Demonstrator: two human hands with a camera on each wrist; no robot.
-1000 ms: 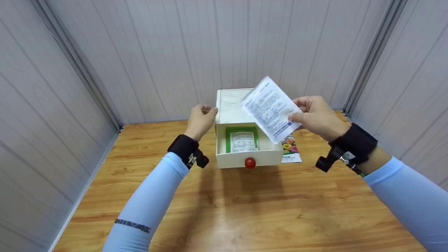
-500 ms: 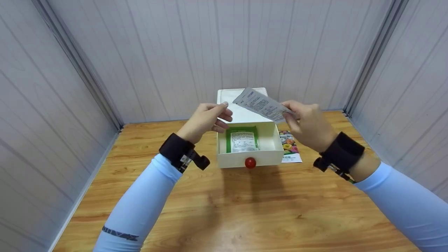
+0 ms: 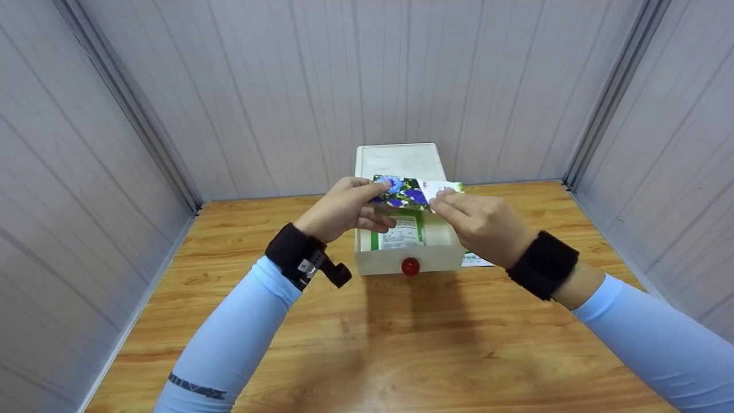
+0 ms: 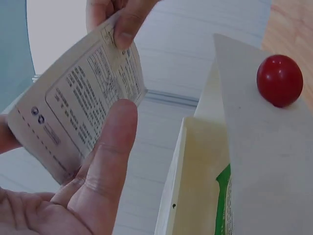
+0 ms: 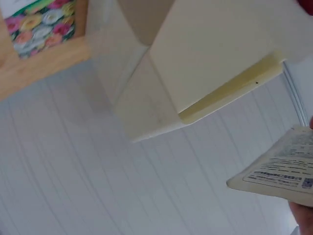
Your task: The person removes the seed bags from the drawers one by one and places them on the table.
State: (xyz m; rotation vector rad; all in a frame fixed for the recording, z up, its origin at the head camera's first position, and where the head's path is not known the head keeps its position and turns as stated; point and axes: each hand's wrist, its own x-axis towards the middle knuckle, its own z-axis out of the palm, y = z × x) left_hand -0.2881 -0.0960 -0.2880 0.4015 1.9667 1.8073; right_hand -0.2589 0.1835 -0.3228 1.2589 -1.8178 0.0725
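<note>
Both my hands hold a flower seed packet (image 3: 414, 194) above the open drawer (image 3: 443, 234). Its front, with blue and purple blooms, faces up in the head view; its printed back (image 4: 78, 98) shows in the left wrist view. My left hand (image 3: 347, 209) pinches one end, thumb on top and fingers beneath, some of them spread. At the other end, my right hand (image 3: 480, 223) grips the packet between thumb and fingers. Inside the drawer lies a green-edged packet (image 3: 400, 232) with a white printed label, partly covered by the left fingers.
The drawer slides from a cream box (image 3: 398, 159) near the back wall and has a red knob (image 3: 410, 267). Right of it, another flower packet (image 5: 41, 27) lies on the wooden table (image 3: 258, 344), mostly hidden by my right hand in the head view.
The right hand has moved left and turned the packet from its printed back to its flower front. My left hand has left the box's side and taken hold of the packet's other end.
</note>
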